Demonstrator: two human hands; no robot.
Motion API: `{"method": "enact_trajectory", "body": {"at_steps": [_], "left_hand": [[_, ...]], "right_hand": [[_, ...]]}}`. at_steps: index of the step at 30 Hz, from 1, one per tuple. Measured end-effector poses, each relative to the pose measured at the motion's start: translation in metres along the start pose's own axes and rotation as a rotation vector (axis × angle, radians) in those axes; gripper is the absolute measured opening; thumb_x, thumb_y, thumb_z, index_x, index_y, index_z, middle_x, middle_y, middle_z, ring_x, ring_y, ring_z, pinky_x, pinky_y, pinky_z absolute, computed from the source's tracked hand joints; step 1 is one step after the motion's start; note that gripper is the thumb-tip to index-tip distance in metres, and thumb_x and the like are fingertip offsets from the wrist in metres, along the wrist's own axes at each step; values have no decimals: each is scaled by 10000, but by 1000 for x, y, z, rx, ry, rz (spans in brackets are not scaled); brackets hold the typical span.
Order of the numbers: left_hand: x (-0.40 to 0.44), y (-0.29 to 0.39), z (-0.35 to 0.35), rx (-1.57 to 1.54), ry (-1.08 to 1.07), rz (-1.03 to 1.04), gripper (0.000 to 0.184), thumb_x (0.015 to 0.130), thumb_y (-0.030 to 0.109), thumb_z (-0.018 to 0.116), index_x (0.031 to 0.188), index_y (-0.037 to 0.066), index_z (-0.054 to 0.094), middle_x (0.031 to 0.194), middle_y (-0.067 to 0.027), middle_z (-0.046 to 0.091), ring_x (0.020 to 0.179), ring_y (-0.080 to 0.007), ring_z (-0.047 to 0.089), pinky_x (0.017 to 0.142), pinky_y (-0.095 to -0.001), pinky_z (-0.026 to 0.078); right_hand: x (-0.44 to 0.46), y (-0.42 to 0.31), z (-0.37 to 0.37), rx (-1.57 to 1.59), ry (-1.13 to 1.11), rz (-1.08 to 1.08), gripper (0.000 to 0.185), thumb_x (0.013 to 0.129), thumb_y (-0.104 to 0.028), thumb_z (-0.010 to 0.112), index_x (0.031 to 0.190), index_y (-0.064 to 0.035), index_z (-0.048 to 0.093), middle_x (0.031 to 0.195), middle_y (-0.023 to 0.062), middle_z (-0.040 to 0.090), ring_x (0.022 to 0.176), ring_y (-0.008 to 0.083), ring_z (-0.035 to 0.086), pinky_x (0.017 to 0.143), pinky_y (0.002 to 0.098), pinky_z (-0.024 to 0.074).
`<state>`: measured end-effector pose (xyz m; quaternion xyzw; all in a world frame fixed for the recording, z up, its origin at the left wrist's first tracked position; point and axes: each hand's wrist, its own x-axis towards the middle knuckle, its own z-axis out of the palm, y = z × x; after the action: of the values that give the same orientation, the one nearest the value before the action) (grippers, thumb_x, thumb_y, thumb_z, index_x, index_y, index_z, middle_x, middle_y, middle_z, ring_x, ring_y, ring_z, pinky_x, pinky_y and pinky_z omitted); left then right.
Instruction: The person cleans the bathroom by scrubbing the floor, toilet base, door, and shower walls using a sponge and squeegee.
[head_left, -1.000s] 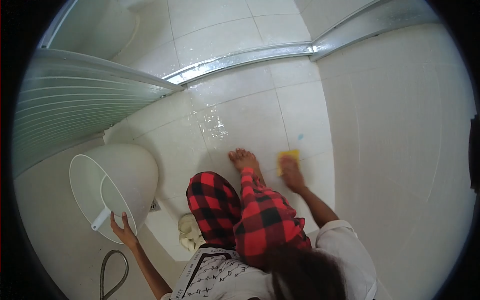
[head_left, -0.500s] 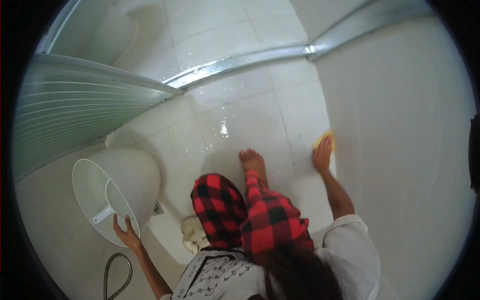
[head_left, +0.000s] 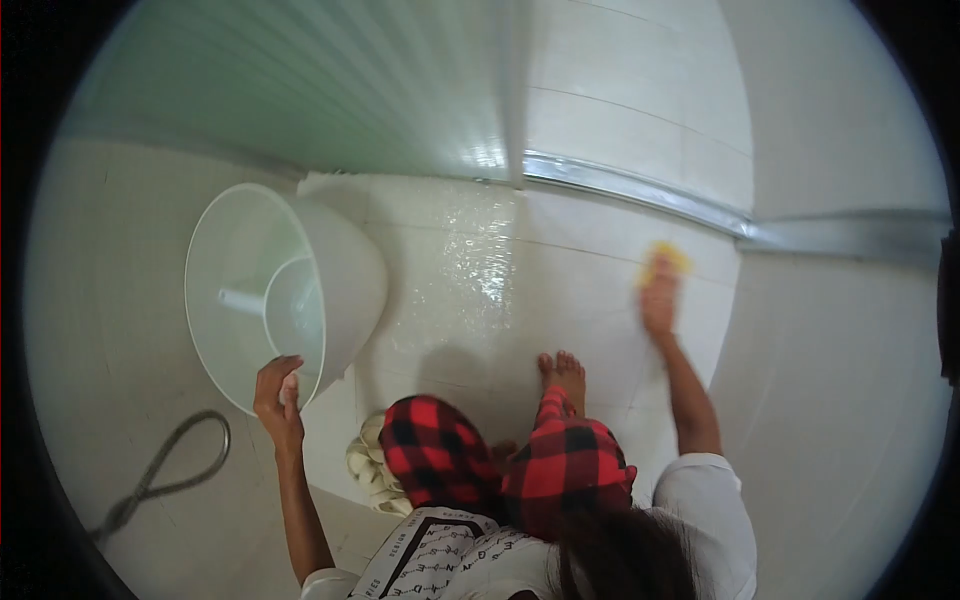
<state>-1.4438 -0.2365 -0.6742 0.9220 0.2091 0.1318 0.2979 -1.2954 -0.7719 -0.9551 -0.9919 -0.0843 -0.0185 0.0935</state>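
Note:
A large white bucket [head_left: 350,270] stands tilted at the left, its mouth facing me. Inside it lies a pale dipper [head_left: 296,308] with its handle pointing left. My left hand [head_left: 280,395] is at the bucket's near rim, fingers curled over the edge. Off to the right, my right hand [head_left: 660,303] presses a yellow sponge [head_left: 668,257] against the tiled floor. Motion blurs that hand and the sponge, so its exact make is hard to see.
A ribbed glass shower door [head_left: 400,100] and metal track [head_left: 640,190] border the far side. Wet white floor tiles [head_left: 570,290] glisten. A crumpled cream cloth [head_left: 370,465] lies near my knee; a shower hose [head_left: 185,440] loops at lower left.
My right hand and the sponge have moved from beside the right wall onto the floor tiles. My left hand's fingers have curled in at the bucket rim. The view has turned.

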Motion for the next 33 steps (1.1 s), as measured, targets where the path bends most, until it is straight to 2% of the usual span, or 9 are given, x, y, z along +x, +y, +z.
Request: {"method": "enact_trajectory", "body": {"at_steps": [2, 4, 10, 13, 17, 22, 24, 28, 33], "left_hand": [[-7, 7, 2, 214, -105, 382, 280, 841, 302, 585, 772, 33, 621, 754, -83, 607, 696, -255, 560, 653, -347, 435], [-29, 9, 16, 396, -55, 276, 274, 789, 291, 637, 719, 33, 578, 682, -81, 558, 608, -257, 514, 574, -346, 398], [-47, -14, 9, 552, 52, 298, 323, 622, 262, 749, 608, 63, 496, 557, -59, 451, 468, -224, 408, 449, -329, 315], [-84, -45, -19, 557, 48, 287, 306, 614, 278, 745, 627, 75, 516, 551, -28, 456, 470, -207, 401, 463, -326, 316], [-135, -48, -23, 534, 54, 250, 338, 609, 293, 744, 617, 72, 489, 571, -40, 447, 494, -213, 414, 466, -331, 305], [-194, -43, -25, 569, 18, 177, 385, 614, 423, 672, 589, 95, 472, 587, -36, 467, 491, -202, 453, 468, -326, 307], [-211, -51, -20, 560, 80, 195, 423, 627, 485, 647, 573, 104, 469, 577, -24, 476, 481, -184, 459, 466, -317, 301], [-249, -58, -23, 583, 45, 71, 468, 634, 563, 615, 566, 118, 489, 561, -4, 494, 469, -162, 475, 470, -300, 295], [-253, -50, -26, 592, 42, 17, 510, 614, 622, 590, 570, 122, 504, 563, 2, 509, 480, -151, 494, 487, -290, 299]], "right_hand": [[22, 81, 13, -66, 266, 293, 547, 919, -234, 336, 1372, 42, 198, 1433, 202, 210, 1327, 339, 187, 1085, 431, 107], [52, 32, 14, -197, 280, 450, 537, 906, -209, 331, 1362, 51, 220, 1409, 214, 258, 1317, 352, 203, 1084, 433, 104], [121, -271, 49, 431, 219, -502, 619, 788, -153, 503, 1315, 76, 276, 1361, 242, 301, 1282, 361, 263, 1073, 442, 170], [141, -341, 64, 284, 137, -538, 603, 806, -195, 496, 1314, 59, 294, 1371, 214, 306, 1284, 333, 275, 1073, 441, 178], [88, -256, 41, 225, -248, -882, 578, 805, -150, 472, 1335, 7, 302, 1400, 187, 286, 1309, 312, 251, 1081, 436, 171], [82, -57, 61, 105, 384, -247, 531, 931, -289, 270, 1362, 21, 258, 1427, 176, 247, 1324, 329, 205, 1067, 443, 146], [74, -111, 66, -183, 360, 123, 523, 939, -284, 268, 1359, 27, 257, 1421, 190, 254, 1326, 339, 199, 1056, 461, 159], [106, -292, 91, 312, 52, -538, 548, 809, -107, 442, 1315, 53, 307, 1378, 210, 310, 1297, 341, 255, 1071, 471, 132], [225, -513, 145, 341, 224, -750, 511, 834, -182, 426, 1291, 37, 356, 1306, 209, 401, 1220, 328, 356, 1030, 484, 215]]}}
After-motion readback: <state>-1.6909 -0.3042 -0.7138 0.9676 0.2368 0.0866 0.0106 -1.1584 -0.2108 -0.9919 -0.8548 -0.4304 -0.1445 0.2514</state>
